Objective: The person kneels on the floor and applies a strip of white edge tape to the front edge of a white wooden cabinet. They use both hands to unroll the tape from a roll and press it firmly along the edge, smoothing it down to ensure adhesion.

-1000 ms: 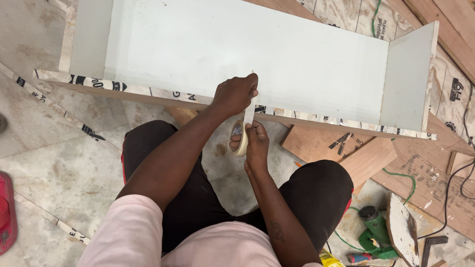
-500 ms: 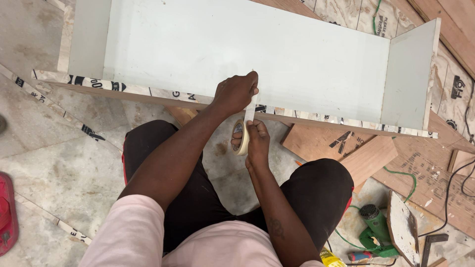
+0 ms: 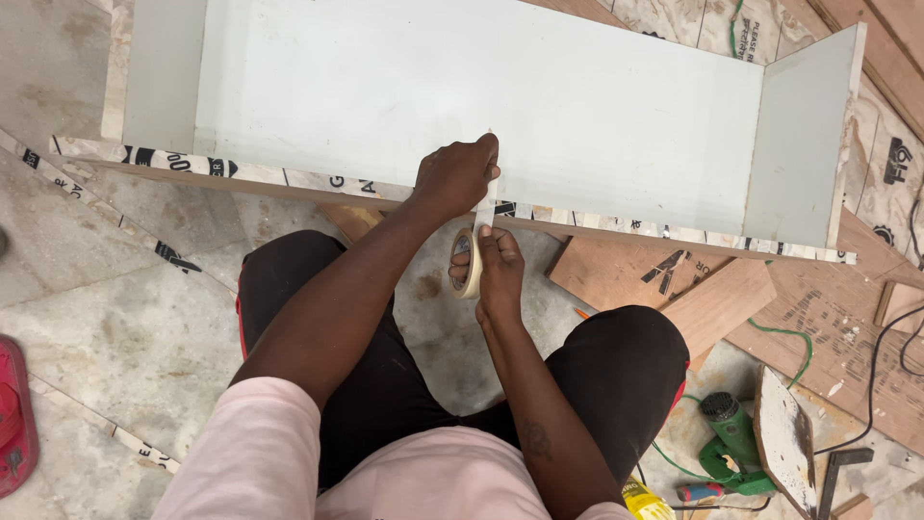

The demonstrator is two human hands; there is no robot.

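A long pale grey cabinet panel [image 3: 462, 106] with upright end boards lies on the floor in front of me. My left hand [image 3: 455, 179] rests on its near edge and presses a strip of masking tape [image 3: 484, 210] down onto it. Just below the edge, my right hand [image 3: 496, 273] grips the roll of masking tape [image 3: 469, 263], the strip running taut from the roll up to my left fingers. My knees in black trousers sit on either side of the hands.
Plywood offcuts [image 3: 717, 303] lie to the right under the panel's edge. A green power tool [image 3: 730, 438] with a green cord, a trowel-like board [image 3: 784, 438] and a dark cable [image 3: 890, 371] lie at lower right. A red object [image 3: 12, 414] is at the left edge.
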